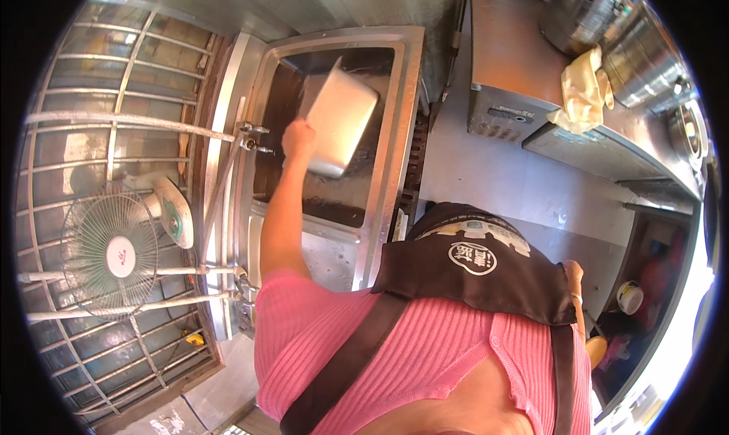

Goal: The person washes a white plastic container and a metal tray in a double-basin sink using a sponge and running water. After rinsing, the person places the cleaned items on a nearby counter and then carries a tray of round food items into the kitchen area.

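Note:
My left hand (pixel 298 142) grips the edge of a deep rectangular stainless steel pan (pixel 345 122). The pan is tipped on its side inside the basin of a metal sink (pixel 411 70), and its smooth outer surface faces me. What is inside the pan cannot be seen. Wet patches glisten on the basin floor. Down at my right side, my right hand (pixel 574 275) shows only in part beside my black apron (pixel 490 270); its fingers and anything in them are hidden.
Taps (pixel 250 140) jut over the sink's left rim. A fan (pixel 121 257) stands by the barred window (pixel 131 76). To the right, a steel counter (pixel 507 48) carries large metal pots (pixel 643 59). Pale yellow gloves (pixel 582 90) hang over its edge.

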{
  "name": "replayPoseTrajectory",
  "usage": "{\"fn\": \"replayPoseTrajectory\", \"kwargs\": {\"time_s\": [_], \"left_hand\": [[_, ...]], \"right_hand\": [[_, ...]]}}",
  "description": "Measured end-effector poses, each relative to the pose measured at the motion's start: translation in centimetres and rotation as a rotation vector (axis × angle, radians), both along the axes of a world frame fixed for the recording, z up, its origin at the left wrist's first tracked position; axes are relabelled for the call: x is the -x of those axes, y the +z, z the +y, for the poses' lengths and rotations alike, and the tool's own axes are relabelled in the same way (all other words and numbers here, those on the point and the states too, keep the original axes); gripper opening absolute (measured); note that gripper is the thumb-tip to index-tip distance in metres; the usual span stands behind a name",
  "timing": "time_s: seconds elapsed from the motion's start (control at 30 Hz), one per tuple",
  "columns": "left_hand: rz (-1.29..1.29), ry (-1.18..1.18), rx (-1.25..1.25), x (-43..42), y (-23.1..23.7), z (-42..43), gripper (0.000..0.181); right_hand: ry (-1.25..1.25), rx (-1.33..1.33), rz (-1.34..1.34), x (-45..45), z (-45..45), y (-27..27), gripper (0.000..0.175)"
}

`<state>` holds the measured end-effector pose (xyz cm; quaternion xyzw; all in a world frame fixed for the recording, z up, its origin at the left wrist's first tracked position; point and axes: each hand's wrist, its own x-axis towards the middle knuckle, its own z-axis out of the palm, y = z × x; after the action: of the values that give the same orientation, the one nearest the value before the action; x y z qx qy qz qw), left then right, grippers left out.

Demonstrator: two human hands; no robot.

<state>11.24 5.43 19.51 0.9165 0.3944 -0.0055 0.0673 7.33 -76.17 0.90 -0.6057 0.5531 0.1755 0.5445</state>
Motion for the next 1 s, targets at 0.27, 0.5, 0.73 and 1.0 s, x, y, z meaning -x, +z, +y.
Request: {"fn": "replayPoseTrajectory", "kwargs": {"time_s": [0.27, 0.5, 0.73, 1.0], "left_hand": [[-0.146, 0.159, 0.258, -0.4, 0.5, 11.0, 0.049], [-0.412, 0.402, 0.731, 4.7, 1.9, 15.6, 0.04], [-0.477, 0.456, 0.842, 9.0, 4.7, 12.8, 0.046], [-0.449, 0.224, 0.862, 8.8, 13.0, 5.3, 0.036]], "right_hand": [[-0.34, -0.072, 0.118, 6.2, -6.5, -3.9, 0.011], [0.692, 0.203, -0.1, 8.3, -9.2, -3.5, 0.009], [0.101, -0.065, -0.049, 0.5, -2.9, 0.5, 0.009], [0.564, 0.045, -0.124, -9.5, 8.3, 3.7, 0.016]]}}
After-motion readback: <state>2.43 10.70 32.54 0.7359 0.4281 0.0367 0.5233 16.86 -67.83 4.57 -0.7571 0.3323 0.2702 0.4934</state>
